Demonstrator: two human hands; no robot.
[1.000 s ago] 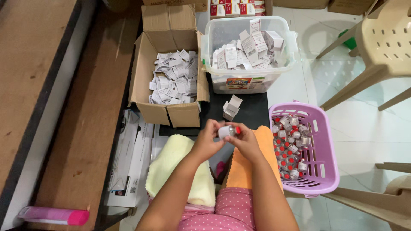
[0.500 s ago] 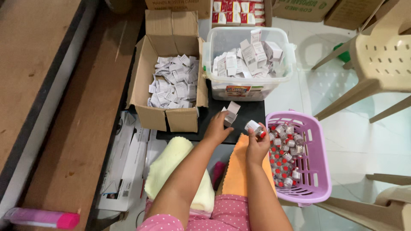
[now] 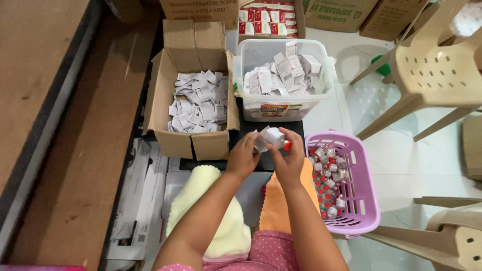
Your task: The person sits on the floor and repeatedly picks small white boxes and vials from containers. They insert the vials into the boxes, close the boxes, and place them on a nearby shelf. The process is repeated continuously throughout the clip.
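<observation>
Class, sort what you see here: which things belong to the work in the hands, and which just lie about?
In use: left hand, small carton, right hand, red-capped vial, basket of vials, tub of cartons, box of leaflets.

Lying about: plastic chair, yellow towel, orange cloth.

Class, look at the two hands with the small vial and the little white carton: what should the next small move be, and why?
Probably slide the vial into the small white carton. The right hand holds the red-capped vial against the carton that the left hand holds, and the two already touch; whether the carton's end is open is hard to tell.
</observation>
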